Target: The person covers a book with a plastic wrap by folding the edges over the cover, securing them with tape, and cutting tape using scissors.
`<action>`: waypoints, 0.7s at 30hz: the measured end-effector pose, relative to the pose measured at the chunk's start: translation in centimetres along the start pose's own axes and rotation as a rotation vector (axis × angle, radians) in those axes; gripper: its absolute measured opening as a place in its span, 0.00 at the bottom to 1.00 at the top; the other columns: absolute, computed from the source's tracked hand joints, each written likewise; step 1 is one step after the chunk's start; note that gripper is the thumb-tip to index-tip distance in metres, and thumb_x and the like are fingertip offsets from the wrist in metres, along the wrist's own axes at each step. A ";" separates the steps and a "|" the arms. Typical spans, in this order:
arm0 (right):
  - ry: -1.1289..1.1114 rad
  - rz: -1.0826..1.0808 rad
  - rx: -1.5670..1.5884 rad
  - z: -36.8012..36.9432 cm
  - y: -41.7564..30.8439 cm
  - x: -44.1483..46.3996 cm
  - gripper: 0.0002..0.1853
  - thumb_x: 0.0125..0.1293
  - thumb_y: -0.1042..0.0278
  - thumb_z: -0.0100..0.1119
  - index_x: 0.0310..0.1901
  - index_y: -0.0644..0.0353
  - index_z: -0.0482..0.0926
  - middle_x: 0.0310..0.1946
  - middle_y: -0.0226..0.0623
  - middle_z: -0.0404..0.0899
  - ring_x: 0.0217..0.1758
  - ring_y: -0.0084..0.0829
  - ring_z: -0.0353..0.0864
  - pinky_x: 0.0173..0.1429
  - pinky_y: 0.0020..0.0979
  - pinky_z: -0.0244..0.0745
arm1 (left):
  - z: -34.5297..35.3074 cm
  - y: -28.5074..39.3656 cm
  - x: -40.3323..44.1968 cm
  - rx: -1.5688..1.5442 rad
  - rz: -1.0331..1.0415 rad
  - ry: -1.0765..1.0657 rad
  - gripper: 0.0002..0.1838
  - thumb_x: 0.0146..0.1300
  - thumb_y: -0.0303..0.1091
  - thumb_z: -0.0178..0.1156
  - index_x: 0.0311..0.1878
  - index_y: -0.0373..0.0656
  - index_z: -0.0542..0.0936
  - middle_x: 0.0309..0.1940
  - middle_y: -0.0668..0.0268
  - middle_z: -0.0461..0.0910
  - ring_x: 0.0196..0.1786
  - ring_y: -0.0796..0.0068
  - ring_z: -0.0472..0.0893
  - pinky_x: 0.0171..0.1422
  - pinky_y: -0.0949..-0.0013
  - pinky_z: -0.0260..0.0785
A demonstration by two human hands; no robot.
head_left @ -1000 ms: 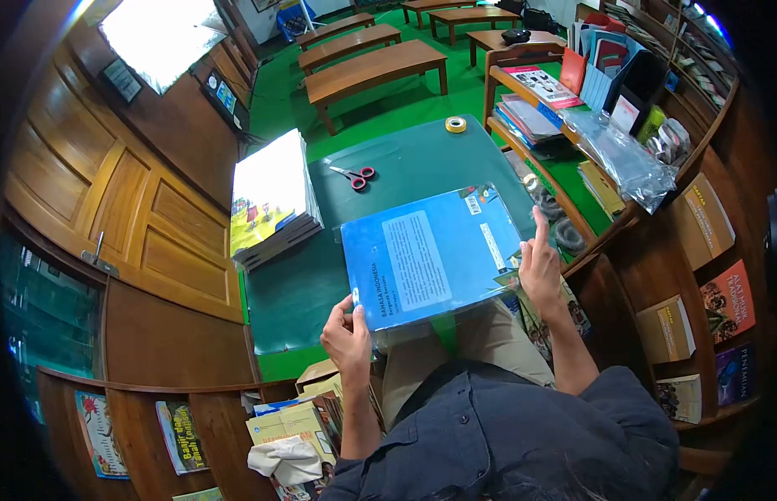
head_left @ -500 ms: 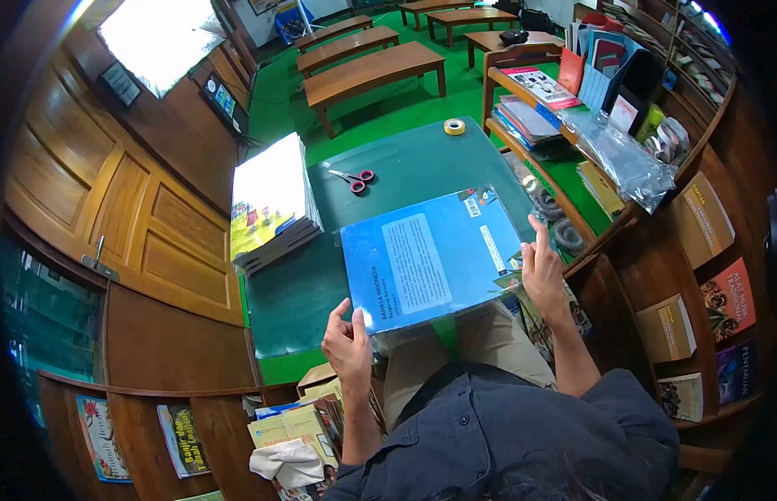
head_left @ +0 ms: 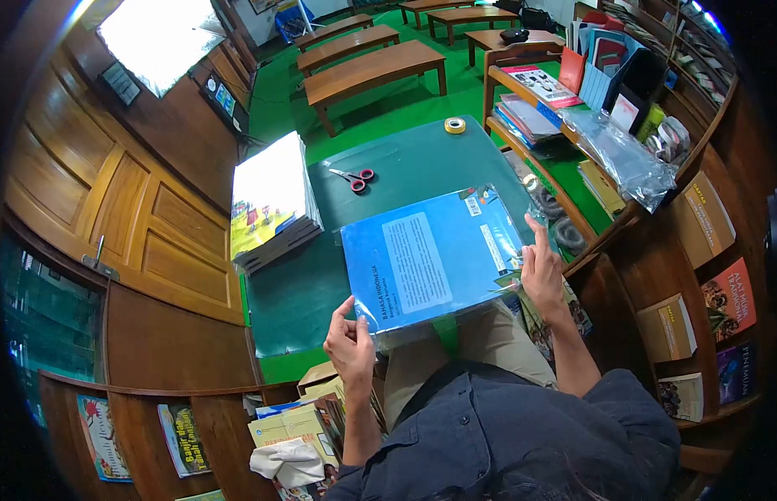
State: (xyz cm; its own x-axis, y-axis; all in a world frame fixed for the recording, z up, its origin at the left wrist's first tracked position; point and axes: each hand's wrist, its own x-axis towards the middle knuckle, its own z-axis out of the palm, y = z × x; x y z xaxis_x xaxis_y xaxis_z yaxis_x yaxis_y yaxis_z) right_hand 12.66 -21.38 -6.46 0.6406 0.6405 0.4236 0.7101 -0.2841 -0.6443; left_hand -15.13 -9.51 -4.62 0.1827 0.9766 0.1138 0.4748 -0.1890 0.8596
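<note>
A blue book lies back cover up at the near edge of the green table, with clear plastic showing around its edges. At its lower left corner, my left hand pinches the edge of the book and plastic. My right hand is at the right edge, fingers closed on the clear plastic that sticks out past the book. Beyond the book lie scissors with red handles. A roll of tape sits near the table's far edge. To the left stands a stack of books.
A wooden shelf with folders and clear plastic packs stands at the right. More books are below the table at the lower left. Wooden benches stand on the green floor ahead, and a wooden door is at the left.
My left hand has shifted slightly at the book's lower left corner. My right hand stays at the right edge, and the book has hardly moved.
</note>
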 end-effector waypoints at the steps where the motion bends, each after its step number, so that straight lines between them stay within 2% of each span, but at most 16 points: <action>1: -0.033 0.037 0.008 -0.3 -0.1 0.0 0.24 0.67 0.79 0.48 0.65 0.63 0.62 0.25 0.40 0.75 0.21 0.35 0.72 0.30 0.39 0.66 | 0.0 0.0 0.0 0.003 -0.011 -0.005 0.18 0.61 0.22 0.57 0.55 0.35 0.77 0.17 0.71 0.70 0.18 0.83 0.62 0.22 0.76 0.53; 7: -0.114 0.122 0.064 -1.2 -0.3 -0.4 0.24 0.66 0.79 0.49 0.64 0.63 0.62 0.23 0.39 0.73 0.20 0.33 0.69 0.29 0.39 0.65 | -0.4 0.9 -0.5 -0.034 -0.015 -0.021 0.19 0.61 0.22 0.58 0.56 0.35 0.77 0.18 0.70 0.72 0.19 0.84 0.62 0.22 0.77 0.53; 18: -0.087 0.059 0.030 -0.9 -0.3 -1.0 0.23 0.66 0.79 0.50 0.63 0.63 0.65 0.22 0.38 0.72 0.20 0.32 0.68 0.29 0.38 0.64 | -0.8 -0.1 -0.8 -0.145 -0.097 -0.075 0.20 0.62 0.22 0.59 0.58 0.33 0.75 0.24 0.68 0.77 0.22 0.85 0.68 0.25 0.82 0.59; 21: -0.021 0.008 0.064 -0.2 -0.1 -1.0 0.22 0.65 0.82 0.49 0.62 0.64 0.67 0.18 0.35 0.68 0.19 0.27 0.62 0.28 0.32 0.61 | -0.7 -0.3 -0.6 -0.177 -0.102 -0.082 0.20 0.62 0.22 0.59 0.58 0.32 0.75 0.24 0.66 0.78 0.23 0.84 0.71 0.27 0.82 0.62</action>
State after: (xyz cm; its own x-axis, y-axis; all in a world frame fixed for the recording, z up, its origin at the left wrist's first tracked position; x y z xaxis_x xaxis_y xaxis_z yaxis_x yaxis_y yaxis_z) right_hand 12.07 -22.16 -6.69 0.6393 0.6534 0.4055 0.6846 -0.2435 -0.6871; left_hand -15.98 -10.00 -4.59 0.2146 0.9766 -0.0131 0.3368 -0.0614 0.9396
